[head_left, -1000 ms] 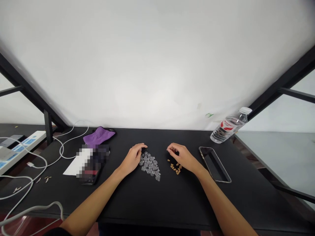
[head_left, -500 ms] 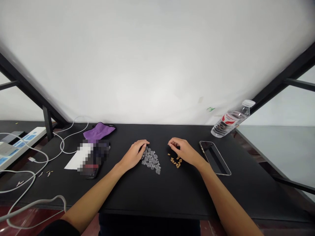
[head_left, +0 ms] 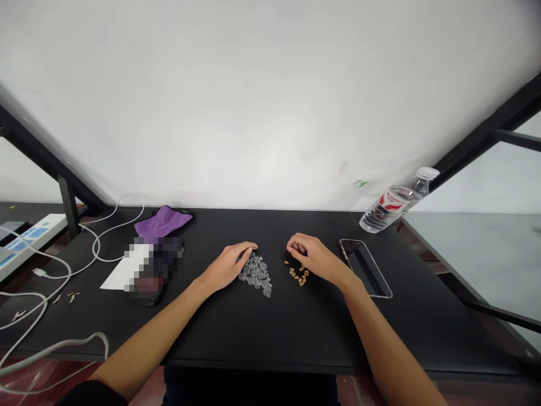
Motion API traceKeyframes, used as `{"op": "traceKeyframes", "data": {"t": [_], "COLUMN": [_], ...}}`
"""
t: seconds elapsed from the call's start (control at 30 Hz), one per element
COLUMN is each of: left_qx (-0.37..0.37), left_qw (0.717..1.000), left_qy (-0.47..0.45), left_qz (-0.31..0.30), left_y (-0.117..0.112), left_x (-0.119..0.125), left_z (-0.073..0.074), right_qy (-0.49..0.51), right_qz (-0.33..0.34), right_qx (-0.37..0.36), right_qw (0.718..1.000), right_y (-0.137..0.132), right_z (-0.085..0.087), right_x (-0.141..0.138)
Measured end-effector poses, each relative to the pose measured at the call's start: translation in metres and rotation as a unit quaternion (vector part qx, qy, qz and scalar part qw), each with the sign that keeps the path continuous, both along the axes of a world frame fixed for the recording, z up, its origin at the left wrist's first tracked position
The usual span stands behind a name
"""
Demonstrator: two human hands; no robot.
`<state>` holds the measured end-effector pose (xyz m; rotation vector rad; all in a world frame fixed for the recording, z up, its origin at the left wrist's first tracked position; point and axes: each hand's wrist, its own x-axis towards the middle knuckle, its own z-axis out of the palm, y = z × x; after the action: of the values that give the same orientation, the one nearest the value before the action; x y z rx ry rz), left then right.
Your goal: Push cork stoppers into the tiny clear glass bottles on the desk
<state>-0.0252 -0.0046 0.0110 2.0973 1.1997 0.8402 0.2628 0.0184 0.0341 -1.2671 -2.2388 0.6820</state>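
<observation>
A heap of small clear plastic pieces (head_left: pixel 256 274) lies in the middle of the black table (head_left: pixel 270 327). My left hand (head_left: pixel 228 264) rests on the heap's left side, its fingers curled over the top pieces. A smaller scatter of tan pieces (head_left: pixel 297 273) lies just to the right. Over that scatter my right hand (head_left: pixel 313 256) hovers, its fingertips pinched together; what they hold is too small to make out.
A phone (head_left: pixel 365 267) lies flat to the right of my right hand, and a water bottle (head_left: pixel 394 201) stands behind it. At the left are a purple cloth (head_left: pixel 162 221), a white sheet (head_left: pixel 122 273), a dark blurred object, white cables (head_left: pixel 51 282) and a power strip (head_left: pixel 25 243).
The view has shifted, so everything sits a little higher and further left in the picture. My left fingers have curled further over the clear heap. My right hand stays pinched.
</observation>
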Motion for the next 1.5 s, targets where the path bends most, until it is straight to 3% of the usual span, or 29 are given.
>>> {"op": "traceKeyframes", "data": {"t": [0.3,0.53,0.7,0.83,1.1,1.5], "left_qx": [-0.001,0.023,0.064,0.028,-0.057,-0.049], "left_qw": [0.999,0.999,0.997,0.999,0.996,0.992], "left_qy": [0.016,-0.02,-0.03,0.013,0.054,0.09], "left_qz": [-0.03,-0.008,0.021,0.03,-0.037,-0.074], "left_y": [-0.002,0.001,0.017,0.028,0.022,0.021], "left_x": [0.003,0.0,-0.019,-0.041,-0.05,-0.051], "left_z": [-0.001,0.001,0.002,0.004,0.018,0.022], "right_qy": [-0.003,-0.005,-0.009,-0.014,-0.017,-0.019], "right_qz": [0.018,0.057,0.07,0.082,0.081,0.076], "right_qx": [0.005,0.02,0.021,0.034,0.04,0.047], "right_qw": [1.0,0.998,0.997,0.996,0.996,0.996], "right_y": [-0.006,-0.012,-0.02,-0.024,-0.026,-0.023], "right_z": [0.003,0.002,0.005,0.006,0.005,0.003], "right_x": [-0.011,-0.022,-0.032,-0.037,-0.039,-0.036]}}
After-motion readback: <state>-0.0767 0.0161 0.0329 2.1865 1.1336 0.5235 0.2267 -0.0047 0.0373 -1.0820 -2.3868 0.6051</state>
